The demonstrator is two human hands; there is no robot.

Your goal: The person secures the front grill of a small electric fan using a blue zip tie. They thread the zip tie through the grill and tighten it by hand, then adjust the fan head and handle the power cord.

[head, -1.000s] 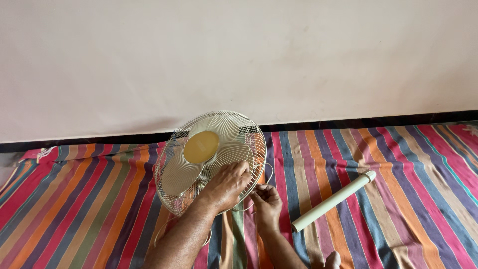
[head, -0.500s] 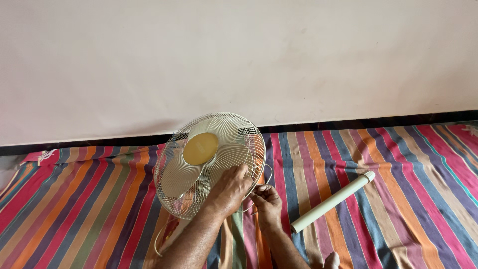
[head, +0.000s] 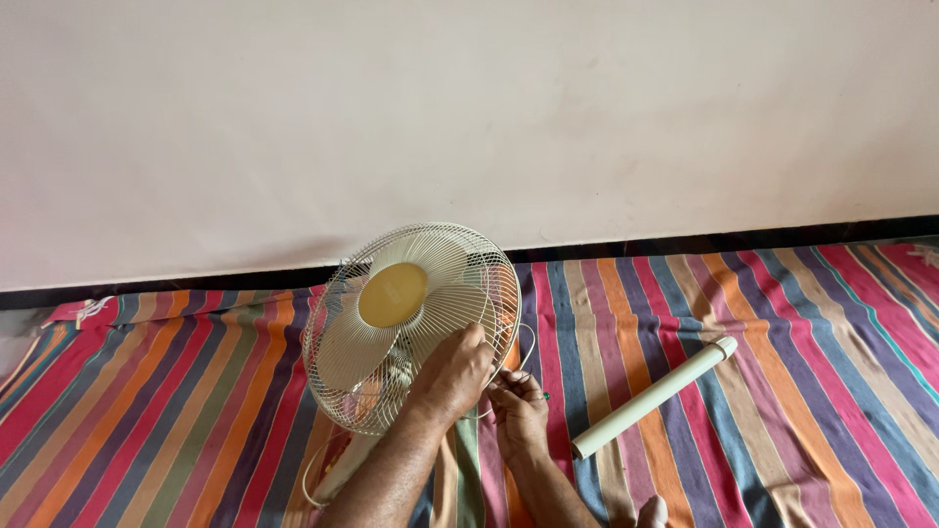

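Fingers of your left hand (head: 452,374) are curled over the lower right rim of the fan guard (head: 412,328), closed on the wire cage and holding it tilted up off the cloth. Just beside it, your right hand (head: 518,411) sits lower and a little to the right — its fingertips (head: 501,384) are pinched together at the guard's edge, on or around a thin white wire (head: 526,344) that loops out past the rim; whether they grip the wire itself or a clip on the cage, you cannot tell from here. So the fan lies directly above and ahead of both hands, its pale cream blades and yellow round hub cap (head: 392,294) facing you, touching your left palm.

Below the guard, a pale stem and a loop of white cord (head: 315,481) trail toward your left forearm. To your right, well apart from the hands, a cream plastic tube (head: 653,398) lies diagonally on the striped cloth (head: 156,391) — red, orange, green, blue and pink bands. Farther off, the cloth meets a dark skirting strip (head: 724,241) and a plain off-white wall (head: 469,108).
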